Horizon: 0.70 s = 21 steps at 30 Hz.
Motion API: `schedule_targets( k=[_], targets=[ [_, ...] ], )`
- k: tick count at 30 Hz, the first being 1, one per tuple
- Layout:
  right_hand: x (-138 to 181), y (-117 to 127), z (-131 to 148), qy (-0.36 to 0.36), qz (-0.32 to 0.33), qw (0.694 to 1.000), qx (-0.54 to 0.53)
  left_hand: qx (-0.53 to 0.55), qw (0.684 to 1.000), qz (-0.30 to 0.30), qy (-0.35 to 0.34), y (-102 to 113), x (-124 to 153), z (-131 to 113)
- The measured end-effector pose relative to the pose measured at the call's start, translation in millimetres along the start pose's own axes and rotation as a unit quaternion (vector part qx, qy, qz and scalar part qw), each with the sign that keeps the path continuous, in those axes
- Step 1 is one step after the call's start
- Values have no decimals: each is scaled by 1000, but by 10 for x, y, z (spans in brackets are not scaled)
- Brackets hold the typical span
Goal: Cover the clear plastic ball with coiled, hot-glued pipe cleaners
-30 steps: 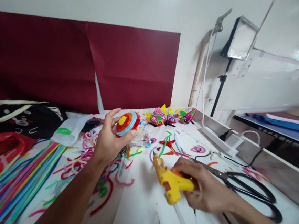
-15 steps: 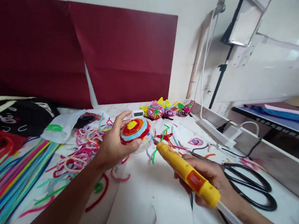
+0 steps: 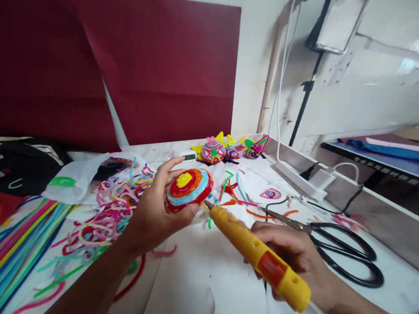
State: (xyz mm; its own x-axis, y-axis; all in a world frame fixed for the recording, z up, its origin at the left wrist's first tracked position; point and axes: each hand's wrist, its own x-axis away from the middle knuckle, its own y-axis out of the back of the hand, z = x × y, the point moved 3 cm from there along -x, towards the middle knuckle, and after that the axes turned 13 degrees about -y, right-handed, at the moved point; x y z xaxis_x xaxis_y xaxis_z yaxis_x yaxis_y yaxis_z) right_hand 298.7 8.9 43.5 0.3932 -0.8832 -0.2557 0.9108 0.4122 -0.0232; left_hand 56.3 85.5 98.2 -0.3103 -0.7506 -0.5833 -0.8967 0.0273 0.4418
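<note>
My left hand (image 3: 167, 202) is closed around a rounded piece (image 3: 189, 188) covered in coiled pipe cleaner rings, yellow at the centre, then red, orange, light blue and red. Clear plastic shows under its right edge. In my right hand (image 3: 289, 250) is a yellow hot glue gun (image 3: 256, 252) with a glue stick coming out of its back end. The metal nozzle points left and is close to the piece's right edge; whether it touches I cannot tell. Black-handled scissors (image 3: 343, 250) lie just beyond my right hand.
Loose pipe cleaner scraps (image 3: 106, 216) are heaped at left, beside a bundle of long pipe cleaners (image 3: 13, 253). Finished-looking colourful ornaments (image 3: 213, 150) stand at the back near a small digital timer (image 3: 188, 157). A power strip (image 3: 298, 181) with cords runs along the right edge.
The glue gun's nozzle has moved left, nearer the coiled piece. The piece has turned slightly in my left hand, and the view has shifted a little.
</note>
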Motion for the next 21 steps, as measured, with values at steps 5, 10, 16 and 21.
schedule_targets(
  k=[5,10,16,21],
  targets=[
    [-2,-3,7,-15,-2,1000,0,-2,1000,0,-11,-1,7,3],
    [9,16,8,-17,-8,1000,12,-7,1000,-1,-22,2,10,26],
    [36,35,9,-28,-22,999,15,7,1000,2,-22,-6,4,1],
    [48,50,0,-45,-29,999,3,8,1000,1,-18,-9,8,7]
  ],
)
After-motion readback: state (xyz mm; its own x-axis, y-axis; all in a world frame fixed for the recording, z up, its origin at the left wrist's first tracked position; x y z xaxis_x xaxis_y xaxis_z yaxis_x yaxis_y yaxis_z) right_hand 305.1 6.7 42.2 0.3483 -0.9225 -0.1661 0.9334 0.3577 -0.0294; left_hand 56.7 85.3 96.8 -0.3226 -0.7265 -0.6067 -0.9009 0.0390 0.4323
